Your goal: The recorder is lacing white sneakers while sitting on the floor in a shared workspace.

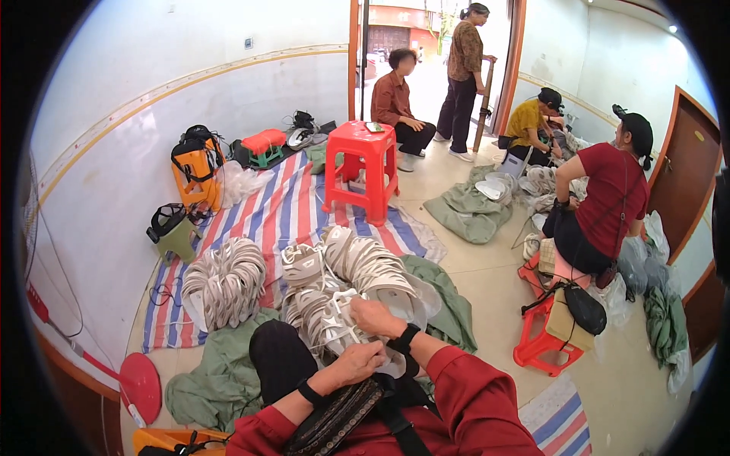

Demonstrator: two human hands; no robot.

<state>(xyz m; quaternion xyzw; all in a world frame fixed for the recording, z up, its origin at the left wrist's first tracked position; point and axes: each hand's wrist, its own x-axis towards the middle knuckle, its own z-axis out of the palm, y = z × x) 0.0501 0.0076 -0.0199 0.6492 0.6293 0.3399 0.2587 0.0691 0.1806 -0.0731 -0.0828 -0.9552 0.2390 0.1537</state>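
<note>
Over my lap lies a white and beige shoe upper [334,325] with white laces across its front. My right hand [378,318] is closed at its far right edge, the fingertips pinching the upper near the laces. Close below it, my left hand [357,365] is closed in a pinch beside the upper's near end; whatever is between those fingers is too small to make out. Just beyond are rows of nested shoe uppers [376,266], and another curved bundle of uppers [226,280] rests to the left.
A striped sheet [262,216] covers the floor ahead, with a red stool [361,163] on it. Green cloth sacks [217,380] lie around me. To the right, a person in red [608,190] sits near another red stool [544,334]. Other people are by the doorway.
</note>
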